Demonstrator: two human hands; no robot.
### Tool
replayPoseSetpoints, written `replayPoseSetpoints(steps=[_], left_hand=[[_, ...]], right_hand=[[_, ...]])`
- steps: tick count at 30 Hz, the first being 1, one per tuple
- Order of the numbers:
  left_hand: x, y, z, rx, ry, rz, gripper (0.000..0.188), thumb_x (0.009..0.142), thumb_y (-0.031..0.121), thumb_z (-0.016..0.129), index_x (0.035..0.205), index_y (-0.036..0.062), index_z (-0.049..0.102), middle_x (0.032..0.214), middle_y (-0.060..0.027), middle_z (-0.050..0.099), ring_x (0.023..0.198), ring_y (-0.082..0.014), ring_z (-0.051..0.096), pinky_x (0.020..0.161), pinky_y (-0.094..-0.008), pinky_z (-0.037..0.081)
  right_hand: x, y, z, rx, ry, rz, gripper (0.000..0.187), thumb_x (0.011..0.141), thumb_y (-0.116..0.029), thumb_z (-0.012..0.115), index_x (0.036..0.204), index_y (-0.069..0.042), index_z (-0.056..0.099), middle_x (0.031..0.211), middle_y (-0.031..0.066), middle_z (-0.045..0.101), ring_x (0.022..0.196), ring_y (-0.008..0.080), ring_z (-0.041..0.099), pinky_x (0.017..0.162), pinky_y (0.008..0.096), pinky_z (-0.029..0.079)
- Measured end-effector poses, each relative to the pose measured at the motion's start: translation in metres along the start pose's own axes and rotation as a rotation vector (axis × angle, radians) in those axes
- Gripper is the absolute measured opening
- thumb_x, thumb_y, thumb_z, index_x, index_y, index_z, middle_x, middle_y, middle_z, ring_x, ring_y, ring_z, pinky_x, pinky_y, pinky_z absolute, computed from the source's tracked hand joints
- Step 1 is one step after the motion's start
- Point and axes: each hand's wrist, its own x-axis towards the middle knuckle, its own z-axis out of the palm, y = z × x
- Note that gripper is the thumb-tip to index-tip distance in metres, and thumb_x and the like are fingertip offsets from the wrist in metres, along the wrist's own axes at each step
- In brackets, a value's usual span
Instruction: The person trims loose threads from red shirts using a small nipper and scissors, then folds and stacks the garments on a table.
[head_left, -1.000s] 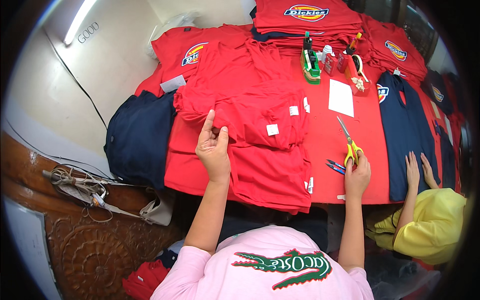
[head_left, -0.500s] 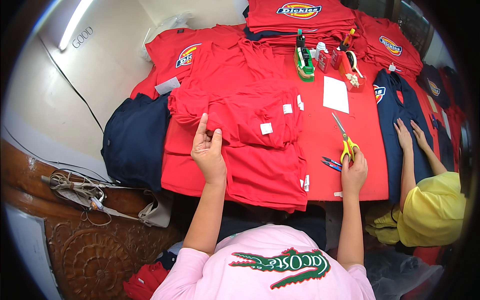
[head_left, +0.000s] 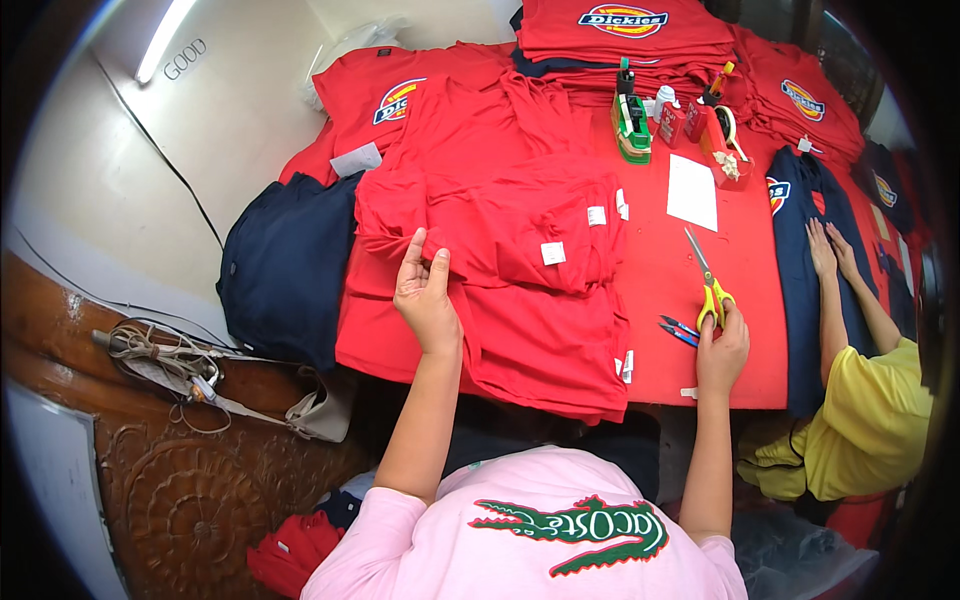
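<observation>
On the red surface [head_left: 748, 240], right of the red shirts [head_left: 500, 235], yellow-handled scissors [head_left: 710, 284] sit at the fingers of the right hand [head_left: 724, 352] — pinching or merely touching, I cannot tell. The left hand [head_left: 430, 302] spreads thumb and forefinger over the shirts; good handling probably means keeping the scissors' points off them.

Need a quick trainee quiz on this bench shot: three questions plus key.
1. True or false: the right hand is at the handles of the scissors.
2. Which lies closer to the scissors? A) the green tape dispenser B) the snips
3. Fill in the colour: the co-worker's hands are on a ____ garment.

Key: 1 true; 2 B; 3 dark blue.
</observation>
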Motion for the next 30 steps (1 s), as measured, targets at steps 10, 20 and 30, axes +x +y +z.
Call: replayPoseSetpoints(steps=[10, 20, 30], left_hand=[[0.001, -0.002, -0.010, -0.029, -0.072, 0.038, 0.051, 0.096, -0.013, 0.061, 0.147, -0.0045, 0.057, 0.112, -0.0015, 0.068, 0.094, -0.0035, 0.062, 0.088, -0.0190, 0.051], [-0.004, 0.006, -0.002, 0.005, -0.008, 0.032, 0.049, 0.098, -0.011, 0.062, 0.146, -0.0040, 0.058, 0.119, -0.0037, 0.069, 0.098, -0.0045, 0.062, 0.090, -0.0197, 0.051], [-0.005, 0.002, -0.004, 0.013, -0.036, 0.024, 0.051, 0.095, -0.013, 0.061, 0.145, -0.0055, 0.058, 0.117, -0.0042, 0.069, 0.091, -0.0027, 0.060, 0.084, -0.0180, 0.050]], right_hand=[[0.000, 0.001, 0.001, -0.016, 0.019, -0.016, 0.034, 0.095, -0.014, 0.070, 0.127, -0.003, 0.065, 0.121, 0.0126, 0.072, 0.109, 0.0330, 0.067, 0.095, 0.0457, 0.051], [0.000, 0.000, 0.000, -0.018, 0.004, 0.004, 0.034, 0.096, -0.014, 0.069, 0.128, -0.004, 0.065, 0.120, 0.0125, 0.072, 0.108, 0.0324, 0.067, 0.094, 0.0450, 0.052], [0.001, -0.002, -0.003, -0.028, -0.024, -0.006, 0.035, 0.098, -0.016, 0.068, 0.129, -0.002, 0.065, 0.123, 0.0143, 0.071, 0.113, 0.0343, 0.067, 0.097, 0.0454, 0.052]])
